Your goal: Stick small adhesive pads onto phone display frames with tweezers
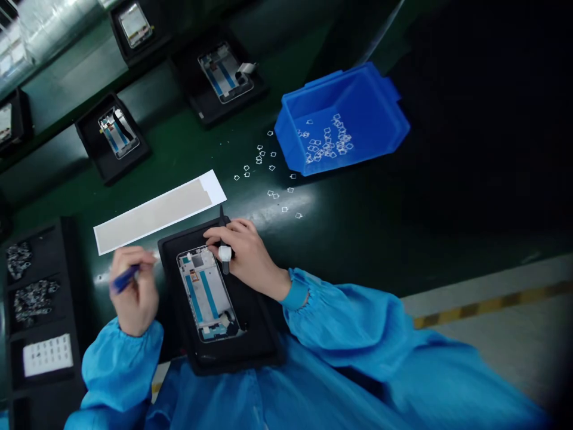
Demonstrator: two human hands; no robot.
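Observation:
A phone frame (206, 294) lies in a black fixture tray (250, 340) in front of me. My right hand (248, 257) rests at the tray's upper right edge, fingers closed round a dark pen-like tool (222, 239) with a white collar. My left hand (133, 292), blurred by motion, is closed on a blue-handled tool (123, 279) just left of the tray. Both arms wear blue sleeves.
A long backing strip (156, 212) lies beyond the tray. A blue bin (353, 101) holds several small white square parts; more lie scattered on the green belt (268, 173). Other fixture trays with phone frames (119, 132) sit further back. A black compartment tray (40, 298) stands at left.

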